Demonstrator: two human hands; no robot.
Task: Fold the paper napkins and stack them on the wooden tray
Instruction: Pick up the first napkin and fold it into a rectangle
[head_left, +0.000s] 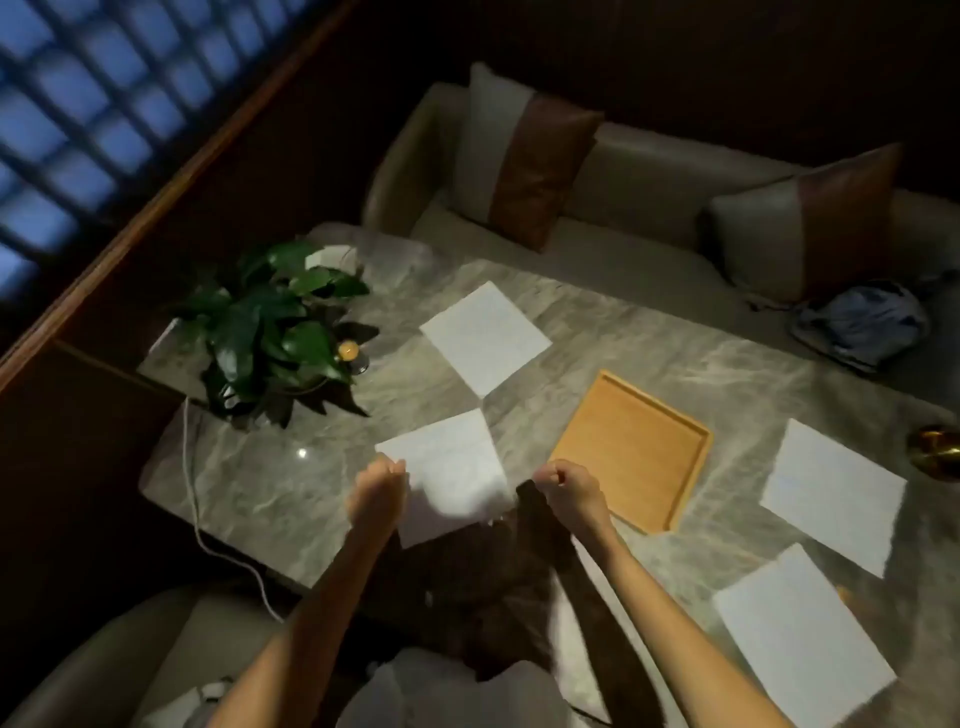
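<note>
Napkin (447, 467) lies between left hand (376, 488), gripping its edge, and curled right hand (566, 486).

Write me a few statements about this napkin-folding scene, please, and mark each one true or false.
1. The wooden tray already holds a stack of folded napkins. False: the tray is bare.
2. The left hand grips a napkin just left of the tray. True.
3. Three more napkins lie flat and unfolded on the table. True.
4. The potted plant stands to the right of the tray. False: it stands at the table's left end, well left of the tray.
</note>
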